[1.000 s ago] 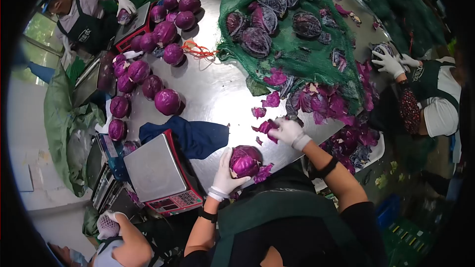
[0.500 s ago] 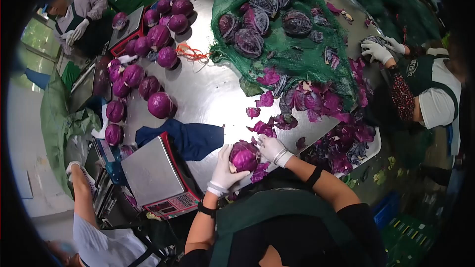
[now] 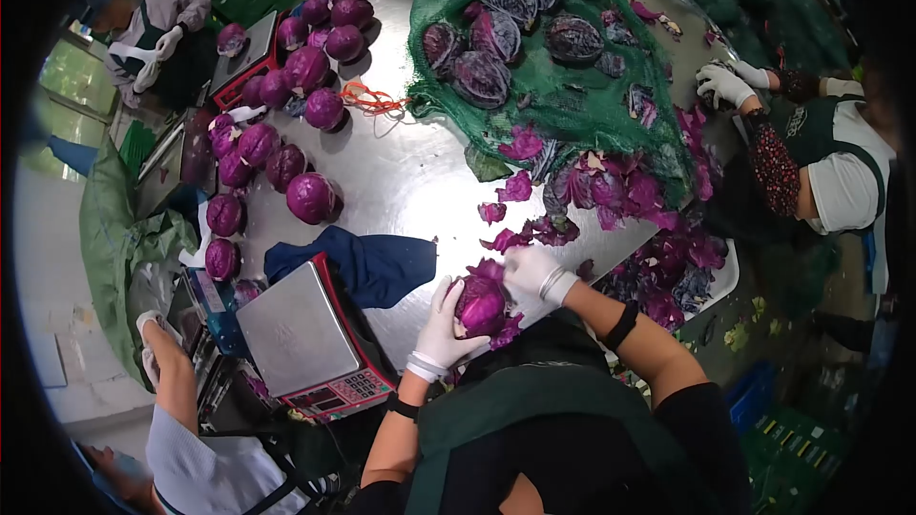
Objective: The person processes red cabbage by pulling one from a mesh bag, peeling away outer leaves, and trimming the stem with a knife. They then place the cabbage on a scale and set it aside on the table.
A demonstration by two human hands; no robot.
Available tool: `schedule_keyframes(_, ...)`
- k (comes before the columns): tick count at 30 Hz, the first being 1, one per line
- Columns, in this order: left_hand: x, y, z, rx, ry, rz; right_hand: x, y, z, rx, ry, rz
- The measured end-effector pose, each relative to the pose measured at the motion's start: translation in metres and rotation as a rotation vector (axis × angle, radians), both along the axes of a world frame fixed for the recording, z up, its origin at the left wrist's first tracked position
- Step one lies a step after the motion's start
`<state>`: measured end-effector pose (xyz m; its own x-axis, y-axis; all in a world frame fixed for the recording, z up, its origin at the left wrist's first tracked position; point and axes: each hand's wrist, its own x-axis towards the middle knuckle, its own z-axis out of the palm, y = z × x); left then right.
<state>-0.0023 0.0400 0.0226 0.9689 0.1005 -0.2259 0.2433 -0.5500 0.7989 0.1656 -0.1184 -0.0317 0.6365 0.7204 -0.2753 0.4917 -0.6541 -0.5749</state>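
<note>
Left hand: the white-gloved left hand [image 3: 443, 329] cups the held cabbage [image 3: 480, 308], fingers spread along one side and thumb beneath.
Right hand: the white-gloved right hand [image 3: 532, 272] is curled at the upper right of the held cabbage, beside a loose purple leaf [image 3: 489, 269] – whether it pinches the leaf, one cannot tell.
Held cabbage: purple and glossy, above the near edge of the steel table [image 3: 410, 176], between the wearer's two hands; a ragged leaf [image 3: 506, 332] shows at its lower right.
Leaf scraps: torn purple pieces [image 3: 553, 229] lie on the table beyond the right hand.
Near scale: a red-framed scale [image 3: 301, 334] with a flat metal plate and a keypad, left of the left hand.
Cloth: dark blue cloth [image 3: 358, 265], crumpled, partly beside the near scale.
Cabbage group: round purple cabbages [image 3: 306, 70] along the left part of the table, near an orange cord [image 3: 374, 98].
Net: green mesh [image 3: 611, 119], spread under darker cabbages [image 3: 480, 79].
Tray: a white-rimmed tray [image 3: 732, 272] of purple leaves, at the table's right edge.
Far scale: a second scale [image 3: 250, 59], bearing one cabbage [image 3: 231, 39].
Co-workers: three persons – one at right [image 3: 844, 157], one at upper left [image 3: 176, 5], one at lower left [image 3: 205, 463].
</note>
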Motion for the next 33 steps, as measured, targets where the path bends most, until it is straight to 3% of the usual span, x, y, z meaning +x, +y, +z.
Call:
schedule_keyframes(2, -0.011, 0.015, -0.014, -0.056, -0.076, 0.008, 0.021, -0.012, -0.012, -0.049, 0.055, -0.091)
schedule_keyframes(5, -0.019, 0.027, -0.034, -0.172, -0.142, 0.071, 0.001, -0.02, -0.014, 0.055, 0.157, -0.016)
schedule_keyframes(6, -0.022, 0.028, -0.038, -0.227, -0.133, 0.121, -0.011, -0.014, -0.007, 0.107, 0.229, 0.017)
schedule_keyframes(7, -0.021, 0.025, -0.043, -0.223, -0.146, 0.157, -0.022, -0.009, 0.036, 0.081, 0.297, 0.06)
schedule_keyframes(8, -0.019, 0.024, -0.041, -0.224, -0.146, 0.153, -0.036, -0.005, 0.019, 0.19, 0.316, 0.051)
schedule_keyframes(14, -0.009, 0.014, -0.041, -0.122, -0.163, 0.167, -0.044, 0.005, 0.005, 0.053, 0.191, -0.043)
schedule_keyframes(16, -0.01, 0.018, -0.062, -0.411, -0.168, 0.221, -0.037, 0.006, -0.011, 0.063, 0.159, -0.079)
schedule_keyframes(17, -0.001, 0.01, -0.028, -0.724, -0.125, 0.315, -0.029, 0.007, 0.025, 0.123, 0.629, -0.286)
schedule_keyframes(18, -0.007, 0.027, -0.053, -0.695, -0.168, 0.32, -0.022, 0.005, 0.003, 0.148, 0.548, -0.268)
schedule_keyframes(20, -0.001, 0.03, -0.042, -1.138, -0.116, 0.472, -0.009, -0.002, -0.01, 0.223, 0.877, -0.382)
schedule_keyframes(21, 0.001, 0.035, -0.054, -1.188, -0.148, 0.43, -0.004, -0.009, -0.009, 0.243, 0.875, -0.385)
schedule_keyframes(24, -0.009, 0.026, -0.073, -1.734, -0.12, 0.661, 0.019, -0.035, 0.002, 0.235, 0.909, -0.402)
schedule_keyframes(26, -0.003, 0.019, -0.067, -1.634, -0.198, 0.665, 0.02, -0.039, 0.022, 0.137, 0.162, -0.124)
schedule_keyframes(28, 0.01, 0.012, -0.046, -1.534, -0.258, 0.649, 0.001, -0.027, 0.046, 0.326, 0.262, -0.148)
schedule_keyframes(29, 0.016, 0.01, -0.033, -1.183, -0.334, 0.637, -0.01, -0.018, 0.062, 0.503, 0.312, -0.181)
schedule_keyframes(30, 0.021, 0.008, -0.027, -0.831, -0.401, 0.613, -0.015, -0.011, 0.066, 0.427, 0.303, -0.125)
schedule_keyframes(31, 0.021, 0.009, -0.033, -0.631, -0.437, 0.583, -0.018, -0.005, 0.074, 0.329, 0.266, -0.115)
schedule_keyframes(32, 0.024, 0.007, -0.027, -0.629, -0.438, 0.578, -0.021, 0.0, 0.086, 0.234, 0.232, -0.103)
schedule_keyframes(33, 0.025, 0.004, -0.02, -0.569, -0.496, 0.557, -0.023, 0.005, 0.083, 0.298, 0.205, -0.139)
